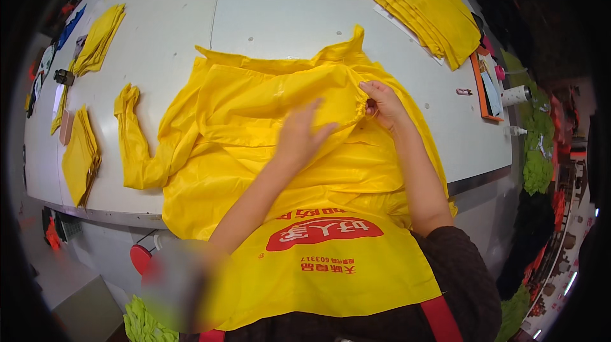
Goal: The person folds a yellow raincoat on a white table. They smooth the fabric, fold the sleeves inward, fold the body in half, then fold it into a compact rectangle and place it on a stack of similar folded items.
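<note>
A yellow long-sleeved garment (242,145) of thin, slightly shiny fabric lies spread and creased at the table's near edge. One sleeve (137,151) bends out to the left, and the other lies across the body. At that second sleeve's gathered end, my right hand (384,101) is closed, thumb and fingers pinching the cuff. My left hand (300,131) is over the sleeve fabric with its fingers apart; motion smears it, so whether it touches the cloth is unclear. Yellow printed fabric with red lettering (324,234) hangs over my front below the table edge.
Folded yellow pieces are stacked on the pale table (286,5): a large stack (423,8) at far right, smaller ones (81,157) at left. An orange-edged box (487,84), a white thread cone (515,95) and a small cutter (464,92) lie near the right edge.
</note>
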`<action>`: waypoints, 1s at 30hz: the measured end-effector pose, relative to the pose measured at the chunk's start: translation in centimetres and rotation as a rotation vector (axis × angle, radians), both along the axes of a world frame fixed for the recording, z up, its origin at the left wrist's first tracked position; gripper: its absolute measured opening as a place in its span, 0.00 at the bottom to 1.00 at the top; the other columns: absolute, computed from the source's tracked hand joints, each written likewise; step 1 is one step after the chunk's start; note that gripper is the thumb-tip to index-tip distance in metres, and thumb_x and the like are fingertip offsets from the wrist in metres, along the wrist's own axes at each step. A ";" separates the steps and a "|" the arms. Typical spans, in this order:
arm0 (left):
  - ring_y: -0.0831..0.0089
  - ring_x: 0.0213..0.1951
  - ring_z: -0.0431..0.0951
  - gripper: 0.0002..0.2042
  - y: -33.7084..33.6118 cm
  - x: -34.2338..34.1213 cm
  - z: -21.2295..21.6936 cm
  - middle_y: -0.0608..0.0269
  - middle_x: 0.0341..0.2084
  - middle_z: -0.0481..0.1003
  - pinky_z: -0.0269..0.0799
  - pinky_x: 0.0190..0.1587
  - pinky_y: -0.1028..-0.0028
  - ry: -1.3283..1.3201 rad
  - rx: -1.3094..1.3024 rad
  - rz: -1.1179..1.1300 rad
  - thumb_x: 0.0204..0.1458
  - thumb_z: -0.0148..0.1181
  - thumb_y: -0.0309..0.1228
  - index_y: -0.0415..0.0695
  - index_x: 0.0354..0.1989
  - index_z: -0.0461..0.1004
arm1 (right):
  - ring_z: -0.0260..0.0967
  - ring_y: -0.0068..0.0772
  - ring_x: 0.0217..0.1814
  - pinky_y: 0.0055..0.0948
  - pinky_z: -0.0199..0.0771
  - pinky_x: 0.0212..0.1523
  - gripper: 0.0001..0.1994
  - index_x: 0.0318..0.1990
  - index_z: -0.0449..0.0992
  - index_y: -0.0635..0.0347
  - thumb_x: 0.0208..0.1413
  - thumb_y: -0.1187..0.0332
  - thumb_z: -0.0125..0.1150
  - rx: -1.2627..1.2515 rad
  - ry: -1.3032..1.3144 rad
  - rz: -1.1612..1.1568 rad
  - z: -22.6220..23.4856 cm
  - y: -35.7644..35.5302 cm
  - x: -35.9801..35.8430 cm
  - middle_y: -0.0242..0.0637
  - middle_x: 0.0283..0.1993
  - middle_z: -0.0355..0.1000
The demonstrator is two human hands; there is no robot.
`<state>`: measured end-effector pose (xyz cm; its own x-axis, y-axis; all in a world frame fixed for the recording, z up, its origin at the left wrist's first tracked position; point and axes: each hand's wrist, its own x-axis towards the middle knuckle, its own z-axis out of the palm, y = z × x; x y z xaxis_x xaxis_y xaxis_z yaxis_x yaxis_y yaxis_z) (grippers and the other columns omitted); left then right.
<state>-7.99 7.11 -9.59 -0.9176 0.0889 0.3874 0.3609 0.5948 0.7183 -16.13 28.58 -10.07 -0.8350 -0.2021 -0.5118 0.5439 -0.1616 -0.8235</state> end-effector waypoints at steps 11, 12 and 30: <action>0.51 0.22 0.72 0.13 -0.7 0.5 1.4 0.49 0.17 0.71 0.67 0.26 0.60 -0.358 -0.297 -0.412 0.52 0.52 0.38 0.41 0.23 0.70 | 0.55 0.16 0.23 0.20 0.56 0.24 0.12 0.24 0.71 0.62 0.51 0.62 0.56 0.572 0.492 0.011 -2.7 1.8 -2.4 0.24 0.20 0.62; 0.51 0.22 0.72 0.14 -1.4 1.0 1.8 0.50 0.16 0.71 0.67 0.26 0.60 -0.363 -0.354 -0.422 0.52 0.52 0.38 0.41 0.22 0.70 | 0.55 0.16 0.23 0.20 0.57 0.24 0.12 0.24 0.71 0.63 0.50 0.62 0.57 0.588 0.496 0.029 -2.4 1.6 -2.6 0.25 0.20 0.62; 0.58 0.26 0.70 0.05 -4.2 6.0 3.9 0.58 0.23 0.68 0.68 0.28 0.65 -0.097 -0.264 -0.397 0.45 0.57 0.31 0.43 0.26 0.72 | 0.58 0.43 0.57 0.49 0.55 0.55 0.27 0.52 0.67 0.55 0.46 0.52 0.61 1.575 1.461 0.236 5.2 -2.6 1.2 0.40 0.48 0.67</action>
<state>-1.99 2.93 -5.65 -0.8235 0.5236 0.2184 0.5358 0.5912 0.6029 -14.91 25.93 -4.83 -0.7132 -0.4961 0.4952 -0.5266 0.8455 0.0885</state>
